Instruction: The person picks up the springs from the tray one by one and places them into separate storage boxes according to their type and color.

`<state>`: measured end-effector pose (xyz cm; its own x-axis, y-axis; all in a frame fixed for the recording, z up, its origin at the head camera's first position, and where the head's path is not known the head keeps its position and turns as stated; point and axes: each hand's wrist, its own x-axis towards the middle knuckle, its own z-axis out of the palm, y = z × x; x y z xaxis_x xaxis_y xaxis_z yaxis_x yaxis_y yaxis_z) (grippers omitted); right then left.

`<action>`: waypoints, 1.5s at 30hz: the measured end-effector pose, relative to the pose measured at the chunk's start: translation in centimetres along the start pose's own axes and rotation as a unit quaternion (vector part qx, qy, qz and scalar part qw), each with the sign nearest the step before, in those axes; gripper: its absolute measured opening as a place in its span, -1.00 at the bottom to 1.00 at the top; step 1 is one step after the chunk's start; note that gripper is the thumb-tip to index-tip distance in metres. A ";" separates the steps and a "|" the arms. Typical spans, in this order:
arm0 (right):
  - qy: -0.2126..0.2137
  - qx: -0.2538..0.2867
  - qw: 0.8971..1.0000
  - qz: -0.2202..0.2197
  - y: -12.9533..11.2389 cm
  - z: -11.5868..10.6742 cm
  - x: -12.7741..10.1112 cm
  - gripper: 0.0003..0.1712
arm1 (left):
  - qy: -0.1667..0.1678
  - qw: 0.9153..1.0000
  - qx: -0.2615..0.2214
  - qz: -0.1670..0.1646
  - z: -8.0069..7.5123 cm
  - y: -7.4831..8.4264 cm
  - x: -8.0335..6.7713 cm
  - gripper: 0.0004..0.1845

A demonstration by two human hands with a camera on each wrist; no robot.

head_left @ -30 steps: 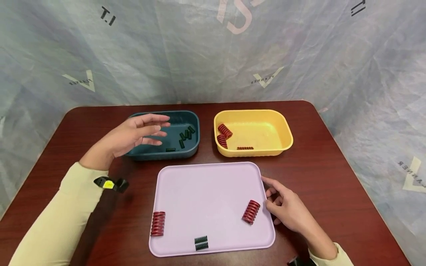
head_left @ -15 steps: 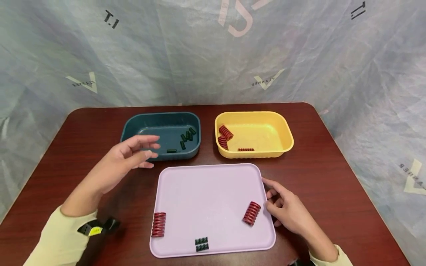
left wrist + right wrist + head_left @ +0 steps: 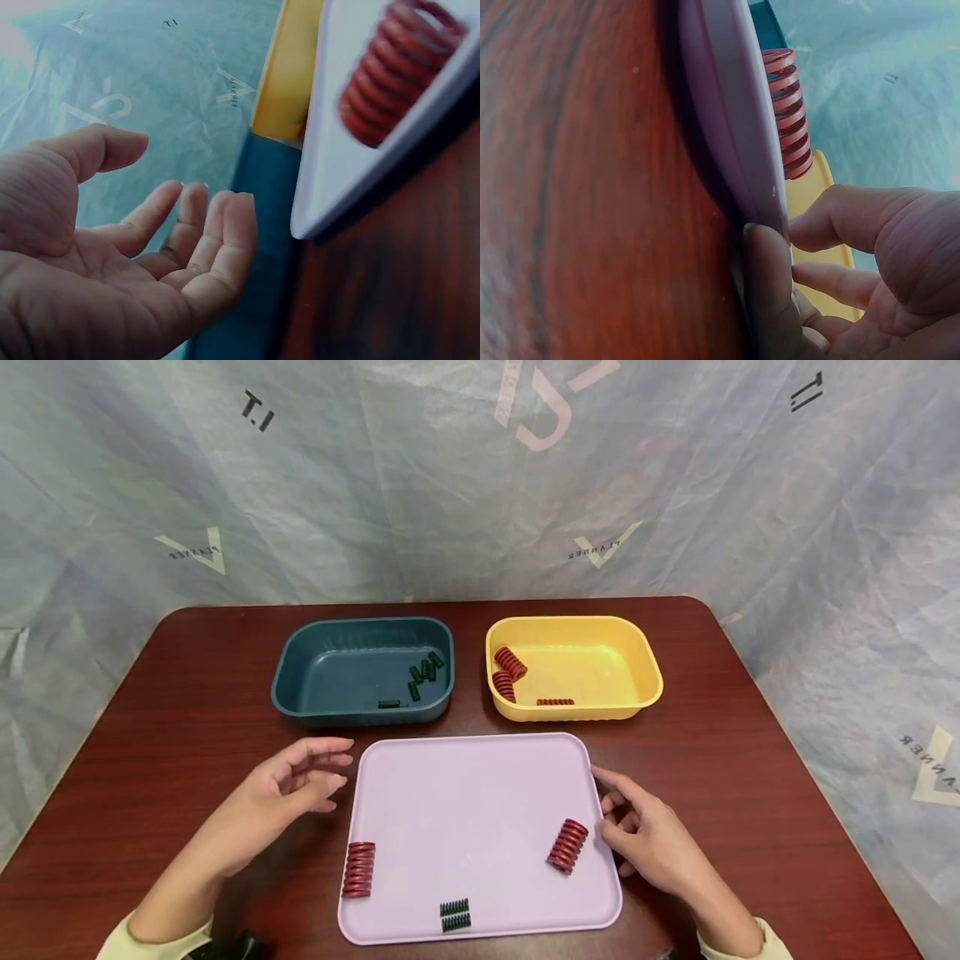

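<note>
Fingers of left hand (image 3: 288, 789) loosely spread, empty; right hand (image 3: 645, 839) fingers touching lilac tray (image 3: 465, 802) rim. Sorted: springs in teal bin (image 3: 300, 670), yellow bin (image 3: 600, 672). Remaining on tray: two red springs (image 3: 567, 846), dark springs (image 3: 454, 914).

Teal bin (image 3: 330, 672) holding small dark springs (image 3: 422, 672); yellow bin (image 3: 600, 647) beside it.

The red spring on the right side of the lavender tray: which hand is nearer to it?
Right. The right hand rests at the tray's right edge, just beside that red spring; the left hand hovers off the tray's left edge, across from it.
</note>
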<state>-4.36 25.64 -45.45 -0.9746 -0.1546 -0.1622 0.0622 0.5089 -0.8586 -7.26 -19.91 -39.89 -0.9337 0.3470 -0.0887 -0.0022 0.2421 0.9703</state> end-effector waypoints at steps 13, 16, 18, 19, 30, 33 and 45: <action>0.000 -0.002 1.000 0.000 0.1 0.0 0.0 -0.25 | 0.000 0.996 -0.067 -0.057 1.7 -3.4 -0.8 -0.27; 0.001 -0.006 1.000 0.000 0.1 0.0 0.1 -0.24 | -0.003 0.995 -0.077 -0.070 2.0 -3.8 -0.7 -0.23; 0.001 -0.009 1.000 0.000 0.1 0.0 0.1 -0.23 | -0.001 0.994 -0.076 -0.080 2.0 -4.0 -0.6 -0.23; 0.001 -0.011 1.000 0.000 0.0 0.0 0.1 -0.23 | 0.000 0.994 -0.072 -0.085 2.0 -4.1 -0.6 -0.24; -0.004 -0.031 0.999 -0.010 -0.3 -0.1 0.1 -0.22 | 0.034 0.993 -0.026 -0.106 2.8 -4.7 -0.1 -0.23; -0.004 -0.033 0.999 -0.011 -0.3 0.0 0.0 -0.23 | 0.048 0.993 -0.013 -0.106 3.1 -4.9 -0.2 -0.23; -0.016 -0.041 0.999 -0.016 -0.3 -0.2 0.1 -0.25 | 0.057 0.993 -0.011 -0.103 3.2 -5.1 -0.4 -0.24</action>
<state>-4.50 25.67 -45.08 -0.9684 -0.1983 -0.1512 0.0115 0.5704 -0.8213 -5.71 -18.43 -45.50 -0.9472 0.1859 -0.2614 -0.2048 0.2766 0.9389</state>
